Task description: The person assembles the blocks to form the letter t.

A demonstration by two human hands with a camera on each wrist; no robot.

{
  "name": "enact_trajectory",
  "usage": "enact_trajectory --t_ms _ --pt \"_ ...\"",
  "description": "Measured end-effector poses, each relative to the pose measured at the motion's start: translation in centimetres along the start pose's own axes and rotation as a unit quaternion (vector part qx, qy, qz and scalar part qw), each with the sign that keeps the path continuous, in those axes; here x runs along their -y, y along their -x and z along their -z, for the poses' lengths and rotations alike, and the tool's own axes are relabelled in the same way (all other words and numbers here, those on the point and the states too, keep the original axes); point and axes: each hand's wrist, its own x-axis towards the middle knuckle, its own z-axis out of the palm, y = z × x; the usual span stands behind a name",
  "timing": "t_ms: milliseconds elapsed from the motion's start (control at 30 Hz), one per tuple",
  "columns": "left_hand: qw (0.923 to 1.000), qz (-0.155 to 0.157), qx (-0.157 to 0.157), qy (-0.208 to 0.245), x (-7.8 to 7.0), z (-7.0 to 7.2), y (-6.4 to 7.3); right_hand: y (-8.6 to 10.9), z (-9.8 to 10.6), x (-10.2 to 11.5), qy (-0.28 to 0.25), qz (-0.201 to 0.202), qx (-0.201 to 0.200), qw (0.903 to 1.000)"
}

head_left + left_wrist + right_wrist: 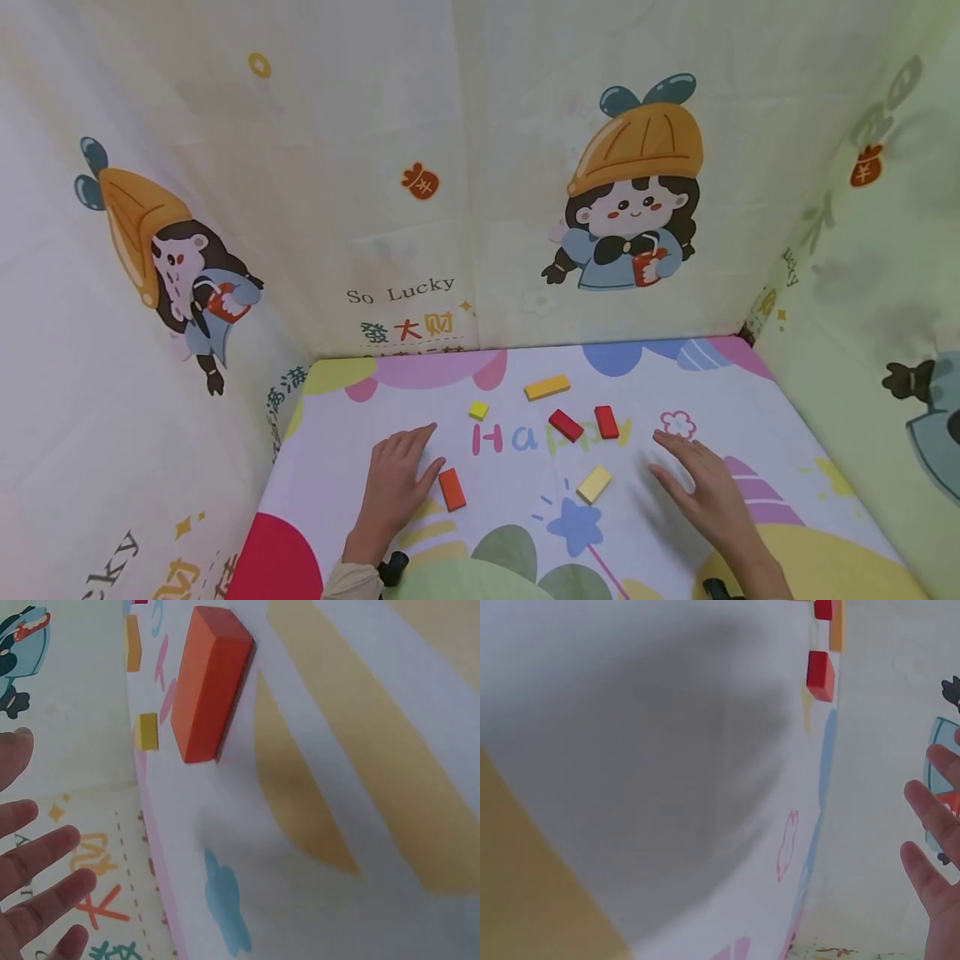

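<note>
Hanging over the table, the left hand (393, 483) has its fingers wide apart and holds nothing, as I can see from far off. Its thumb is near a bright orange-red block (452, 489) shaped like a little brick, but the wrist camera shows me a gap between them. That block lies flat on the white table cover (513, 492), which has bright pictures printed on it.

The right hand (705, 483) is held up too, and its shadow falls on the cover. I see gaps between its fingers, and they hold nothing. Its fingertips are close to a pink flower drawing (678, 424) in my head view. The blocks nearest to it are a pale yellow, brick-shaped block (594, 484) and a red, brick-shaped block (607, 422), both apart from the hand.

Between the hands, I find a second red block (566, 425), lying at a slant across the printed word Happy (524, 439). Behind it is a long orange-yellow block (547, 387). A small, bright yellow cube (478, 410) sits just behind the letter H. A blue star picture (575, 527) is in front of the pale yellow block.
</note>
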Motion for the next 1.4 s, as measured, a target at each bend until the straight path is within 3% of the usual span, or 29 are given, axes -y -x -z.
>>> enact_trajectory --t_ms 200,400,667,1000,1233,1400 --pt "0.9997 0.006 0.009 0.02 -1.2 -1.5 -0.4 -0.5 -1.5 0.0 -0.021 -0.007 0.007 0.9997" --pt "0.9983 0.02 0.033 0.043 -2.4 -2.9 -0.9 -1.1 -2.7 0.2 -0.036 -0.028 0.035 0.9983" --pt "0.9964 0.019 0.039 0.072 -3.6 -4.3 -2.0 -2.4 -3.8 0.1 -0.032 -0.045 0.077 0.9955" --pt "0.9798 0.084 0.097 0.153 -5.0 -5.9 -4.0 -4.5 -5.7 0.0 -0.061 -0.073 0.139 0.9857" --pt "0.9761 0.079 0.096 0.178 -6.1 -6.9 -5.3 -5.6 -7.1 -0.4 -0.077 -0.09 0.161 0.9798" --pt "0.971 0.095 0.104 0.193 -6.8 -8.1 -6.0 -6.6 -7.6 -1.1 -0.085 -0.105 0.18 0.9744"
